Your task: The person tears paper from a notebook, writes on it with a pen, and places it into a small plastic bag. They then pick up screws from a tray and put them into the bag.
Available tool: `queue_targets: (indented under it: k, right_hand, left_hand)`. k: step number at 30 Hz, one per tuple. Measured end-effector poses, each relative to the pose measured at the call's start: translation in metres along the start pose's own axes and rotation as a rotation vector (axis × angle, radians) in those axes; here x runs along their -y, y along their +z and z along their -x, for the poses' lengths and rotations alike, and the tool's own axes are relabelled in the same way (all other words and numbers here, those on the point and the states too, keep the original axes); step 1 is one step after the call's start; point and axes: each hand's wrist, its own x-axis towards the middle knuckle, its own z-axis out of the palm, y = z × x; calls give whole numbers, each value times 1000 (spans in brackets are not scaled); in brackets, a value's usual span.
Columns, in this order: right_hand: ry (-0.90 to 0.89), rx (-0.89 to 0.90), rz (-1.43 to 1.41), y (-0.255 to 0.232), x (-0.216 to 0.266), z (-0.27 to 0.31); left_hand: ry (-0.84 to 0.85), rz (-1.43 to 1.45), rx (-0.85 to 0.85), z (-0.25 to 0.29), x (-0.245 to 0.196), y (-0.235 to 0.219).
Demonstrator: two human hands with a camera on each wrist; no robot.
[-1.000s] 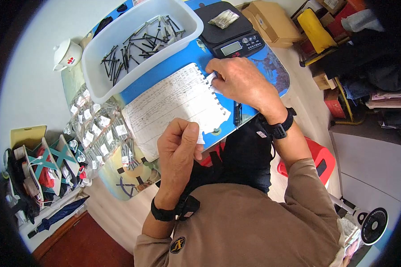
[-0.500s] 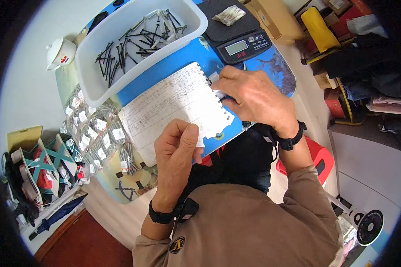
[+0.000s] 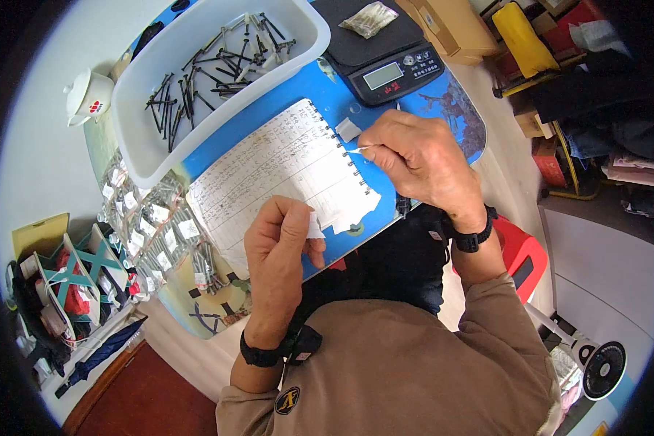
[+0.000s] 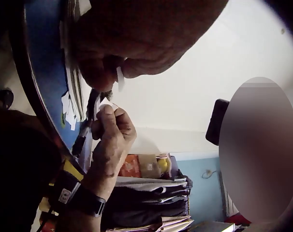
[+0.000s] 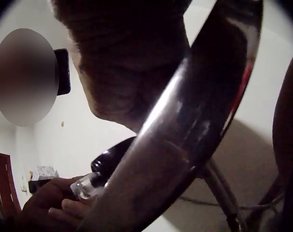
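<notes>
We see left hand pinching a white slip, right hand a thin white strip, both by the table's near edge.
Left fingers curled over the notebook's near edge; right wrist bent inward, fingertips together. Bin at far edge: dark screws. Scale carries a clear bag. Strip's long axis points at the notebook's spiral edge; slip sticks out right of left thumb.

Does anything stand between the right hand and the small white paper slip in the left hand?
Nothing visible stands between the right hand and the small white paper slip in the left hand; the white spiral notebook lies below. The right hand pinches another white piece.
</notes>
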Motion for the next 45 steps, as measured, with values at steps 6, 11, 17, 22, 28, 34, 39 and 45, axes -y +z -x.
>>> queue_targets:
  k: [6, 11, 17, 22, 28, 34, 39, 45]
  right_hand:
    - [249, -78, -236, -6, 15, 5]
    - [317, 36, -112, -11, 14, 4]
    - [130, 224, 257, -8, 3, -12]
    - [54, 219, 409, -3, -1, -19]
    - [37, 63, 332, 8, -2, -17]
    - [44, 50, 432, 4, 3, -17]
    - [-64, 211, 517, 12, 4, -17]
    - [-64, 216, 431, 11, 5, -20]
  left_hand:
    - [31, 24, 30, 2, 1, -2]
    - [67, -43, 6, 13, -4, 4]
    - [259, -248, -107, 20, -3, -4]
    - [395, -298, -347, 9, 0, -31]
    - [433, -399, -365, -1, 14, -49]
    - [367, -271, -430, -8, 22, -51]
    - [401, -348, -453, -8, 28, -49]
    - [473, -232, -484, -7, 30, -51]
